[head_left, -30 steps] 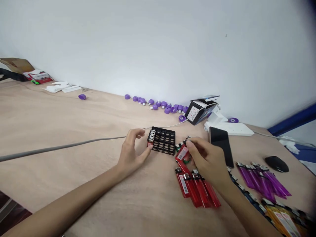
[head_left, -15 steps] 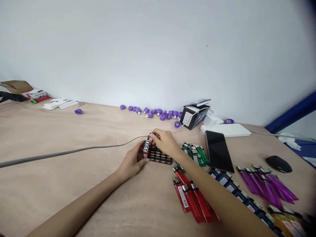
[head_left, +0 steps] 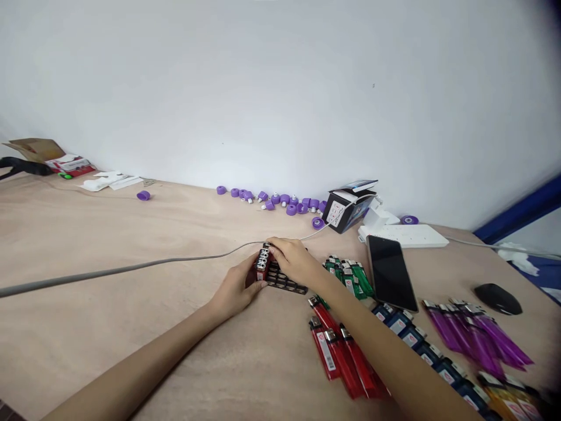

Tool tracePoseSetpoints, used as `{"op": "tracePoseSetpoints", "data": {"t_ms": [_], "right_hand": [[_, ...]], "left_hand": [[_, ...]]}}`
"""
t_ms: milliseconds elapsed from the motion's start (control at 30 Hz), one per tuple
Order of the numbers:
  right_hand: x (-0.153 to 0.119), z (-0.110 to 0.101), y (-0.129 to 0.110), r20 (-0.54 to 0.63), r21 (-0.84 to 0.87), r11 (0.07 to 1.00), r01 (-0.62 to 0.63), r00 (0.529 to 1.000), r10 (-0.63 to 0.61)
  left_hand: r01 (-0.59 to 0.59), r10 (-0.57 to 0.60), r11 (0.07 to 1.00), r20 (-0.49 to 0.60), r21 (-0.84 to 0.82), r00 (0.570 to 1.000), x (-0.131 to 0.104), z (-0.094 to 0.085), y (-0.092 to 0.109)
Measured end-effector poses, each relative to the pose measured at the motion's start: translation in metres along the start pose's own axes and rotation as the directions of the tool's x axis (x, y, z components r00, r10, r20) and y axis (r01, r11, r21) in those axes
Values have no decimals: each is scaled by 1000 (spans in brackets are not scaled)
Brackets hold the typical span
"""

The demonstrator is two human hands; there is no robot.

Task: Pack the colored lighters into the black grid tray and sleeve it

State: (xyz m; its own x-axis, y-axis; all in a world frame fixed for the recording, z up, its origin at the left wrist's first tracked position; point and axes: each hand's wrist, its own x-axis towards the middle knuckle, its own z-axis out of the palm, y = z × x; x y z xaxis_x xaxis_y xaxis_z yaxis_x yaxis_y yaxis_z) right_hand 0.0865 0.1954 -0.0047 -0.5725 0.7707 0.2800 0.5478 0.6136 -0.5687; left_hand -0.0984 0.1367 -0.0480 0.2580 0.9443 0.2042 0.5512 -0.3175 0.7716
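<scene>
A black tray (head_left: 287, 282) with small compartments lies on the table, a row of upright red lighters (head_left: 262, 264) standing along its left edge. My left hand (head_left: 239, 287) is closed round the tray's left end and the outer side of the row. From the right, my right hand (head_left: 291, 257) reaches over the tray, its fingers pressed on the lighter at the far end of the row; that lighter is mostly hidden. Several loose red lighters (head_left: 346, 356) lie below my right forearm, and green lighters (head_left: 350, 278) lie to the right of the tray.
Blue lighters (head_left: 412, 339), purple lighters (head_left: 477, 336) and yellow lighters (head_left: 511, 397) lie at the right, near a phone (head_left: 391, 272) and a mouse (head_left: 498, 298). Purple caps (head_left: 284, 200), a black box (head_left: 346, 210) and a power strip (head_left: 407, 235) line the wall. A grey cable (head_left: 131, 269) crosses left.
My right hand has lowered over the far end of the row, and the lighter under its fingers sits lower. My left hand keeps its hold. The view has shifted slightly.
</scene>
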Motion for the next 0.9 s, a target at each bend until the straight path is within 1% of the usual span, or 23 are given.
{"op": "tracePoseSetpoints", "data": {"t_ms": [133,400,600,733,833,900], "right_hand": [[-4,0,1,25,24,1000,19,999,-20],[-6,4,1,22,21,1000,9,1000,-9],[-8,13,5,35,-3,1000,-1,999,1],[-8,17,6,30,-21,999,-25,999,26],[-7,14,3,17,-26,998,-54,998,54],[-10,7,-1,-7,-19,997,-72,997,72]], "left_hand": [[-21,21,1000,17,5,1000,0,-1,2],[-53,53,998,6,43,999,-2,0,4],[-123,123,990,-6,70,992,-2,3,0],[-131,132,986,-9,99,991,-1,4,-2],[-130,131,984,-5,123,991,-1,4,-2],[-130,131,982,-3,137,991,-2,5,-2]]}}
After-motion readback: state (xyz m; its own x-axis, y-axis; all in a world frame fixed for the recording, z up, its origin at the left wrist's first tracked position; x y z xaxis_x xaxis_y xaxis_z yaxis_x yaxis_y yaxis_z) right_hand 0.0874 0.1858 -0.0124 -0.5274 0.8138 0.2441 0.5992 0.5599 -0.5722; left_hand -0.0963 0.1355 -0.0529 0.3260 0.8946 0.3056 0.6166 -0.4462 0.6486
